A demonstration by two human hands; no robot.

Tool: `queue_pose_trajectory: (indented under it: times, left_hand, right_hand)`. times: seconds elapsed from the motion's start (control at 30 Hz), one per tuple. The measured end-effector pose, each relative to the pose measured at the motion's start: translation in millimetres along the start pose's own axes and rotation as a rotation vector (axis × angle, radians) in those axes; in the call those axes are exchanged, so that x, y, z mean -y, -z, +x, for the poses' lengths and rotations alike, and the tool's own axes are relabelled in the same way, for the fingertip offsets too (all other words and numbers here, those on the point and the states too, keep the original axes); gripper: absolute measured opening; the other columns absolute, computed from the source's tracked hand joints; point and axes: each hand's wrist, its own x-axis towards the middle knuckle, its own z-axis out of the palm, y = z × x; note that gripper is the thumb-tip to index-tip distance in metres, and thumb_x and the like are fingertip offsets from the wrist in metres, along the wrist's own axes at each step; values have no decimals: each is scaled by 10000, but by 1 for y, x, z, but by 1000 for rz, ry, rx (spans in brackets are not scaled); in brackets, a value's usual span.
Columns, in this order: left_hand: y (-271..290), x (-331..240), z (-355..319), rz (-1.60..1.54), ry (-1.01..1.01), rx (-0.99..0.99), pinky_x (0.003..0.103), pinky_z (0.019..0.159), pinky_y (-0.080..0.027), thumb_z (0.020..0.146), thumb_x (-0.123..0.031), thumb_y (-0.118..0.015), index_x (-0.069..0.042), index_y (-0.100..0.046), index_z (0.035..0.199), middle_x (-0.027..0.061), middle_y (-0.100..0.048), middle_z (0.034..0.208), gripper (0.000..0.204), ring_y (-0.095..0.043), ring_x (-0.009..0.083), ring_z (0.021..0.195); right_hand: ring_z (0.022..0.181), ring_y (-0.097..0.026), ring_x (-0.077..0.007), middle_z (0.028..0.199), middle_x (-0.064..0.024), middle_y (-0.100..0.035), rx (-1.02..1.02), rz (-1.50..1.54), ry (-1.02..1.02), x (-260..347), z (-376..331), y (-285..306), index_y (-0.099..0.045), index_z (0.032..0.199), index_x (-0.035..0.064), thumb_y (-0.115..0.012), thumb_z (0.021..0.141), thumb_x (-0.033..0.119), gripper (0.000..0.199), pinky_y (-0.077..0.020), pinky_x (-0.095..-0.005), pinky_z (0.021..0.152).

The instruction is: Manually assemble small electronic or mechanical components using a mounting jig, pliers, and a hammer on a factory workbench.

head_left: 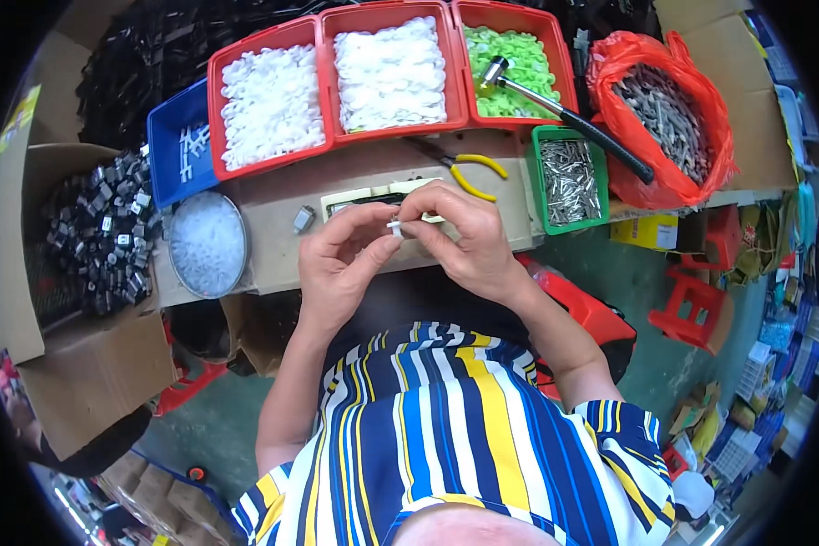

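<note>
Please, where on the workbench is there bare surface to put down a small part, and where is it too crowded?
Bare bench lies between the round tin of white pieces and the left hand, around the small grey part. A narrower strip runs below the red bins, left of the yellow-handled pliers. The back row of bins, the green tray and the hammer leave no room.

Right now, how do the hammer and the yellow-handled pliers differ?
The hammer lies across the tray of green parts and the green bin of metal pieces; the pliers lie flat on the bench. The hammer has a black handle, the pliers yellow ones. The hammer is longer. Neither hand touches either tool.
</note>
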Motion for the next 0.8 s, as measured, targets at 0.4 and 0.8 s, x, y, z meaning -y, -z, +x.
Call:
queue_pose_trajectory:
  times: [0.4,0.8]
  left_hand:
    - [27,6,-2,999,-603,-192,394,776,-502,732,-14,-774,-10,-697,1025,118,-624,940,302,-603,300,919]
    - [31,18,-3,1116,-654,-85,421,828,-487,721,-4,-765,-12,-688,1044,127,-581,1030,332,-562,329,989]
  right_hand:
    - [892,-581,-296,978,-120,-565,24,-427,200,-33,15,-25,-616,896,21,-698,773,-7,151,-461,-391,748]
    - [944,-567,-274,1007,-89,-573,99,-468,154,-39,20,-31,-616,878,29,-686,781,34,120,-424,-396,792]
